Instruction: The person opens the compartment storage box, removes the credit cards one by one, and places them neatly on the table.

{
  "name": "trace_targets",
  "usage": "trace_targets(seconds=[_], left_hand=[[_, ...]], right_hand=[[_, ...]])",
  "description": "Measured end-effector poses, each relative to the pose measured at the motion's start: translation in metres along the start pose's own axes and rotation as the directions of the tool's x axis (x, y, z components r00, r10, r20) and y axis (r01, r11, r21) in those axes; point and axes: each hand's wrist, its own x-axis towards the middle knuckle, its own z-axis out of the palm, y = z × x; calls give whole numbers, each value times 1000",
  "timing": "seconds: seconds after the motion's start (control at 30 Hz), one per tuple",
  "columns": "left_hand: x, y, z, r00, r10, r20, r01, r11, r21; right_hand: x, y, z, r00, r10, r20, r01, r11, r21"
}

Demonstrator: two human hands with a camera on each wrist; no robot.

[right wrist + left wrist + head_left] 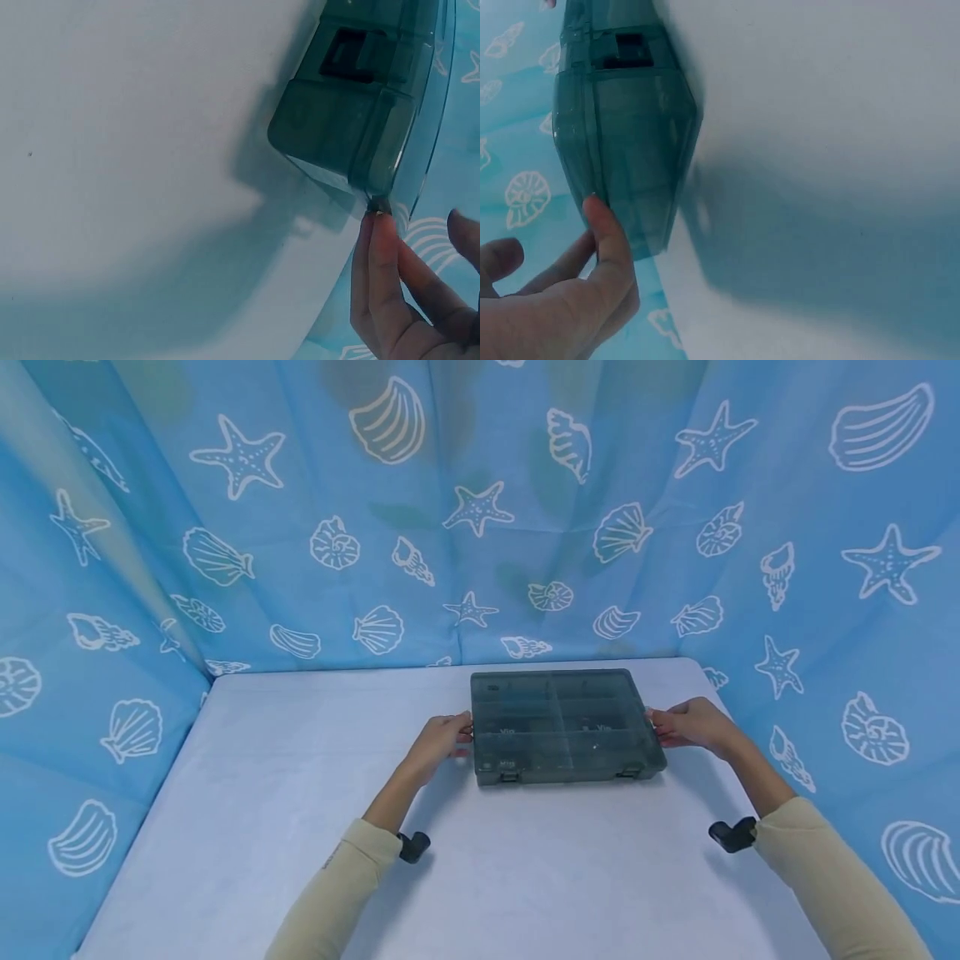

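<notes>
Two hands are set at opposite short ends of a dark translucent case (564, 725), which is placed on the white table (285, 827), toward its far edge and right of the middle. One end is touched by the fingertips of the left hand (441, 745), the thumb held apart; the other is met by fingertips kept close together on the right hand (693, 725), its thumb also clear. The case is thus probably steadied evenly from both sides, with its latches (509, 776) turned to the near edge. The contents are obscured by tinted plastic, and pale lettering (602, 727) is only partly legible. Whether the base is wholly supported cannot be told.
</notes>
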Motion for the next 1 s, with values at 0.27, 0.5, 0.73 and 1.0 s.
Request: trace_targets(seconds=[0.27,0.5,0.73,1.0], left_hand=[[-1,5,4,997,19,-75,-23,999,-41],[4,27,-2,991,105,-88,-113,990,-89],[8,59,-8,979,174,-104,-186,976,-117],[14,82,-10,960,242,-141,-260,958,-124]], right_hand=[[-1,-5,-1,1000,-22,4,21,997,74],[-11,-29,-20,993,-96,-68,96,995,7],[-13,-52,-42,982,-116,-149,142,974,177],[-5,-70,-53,952,-142,-270,229,917,327]])
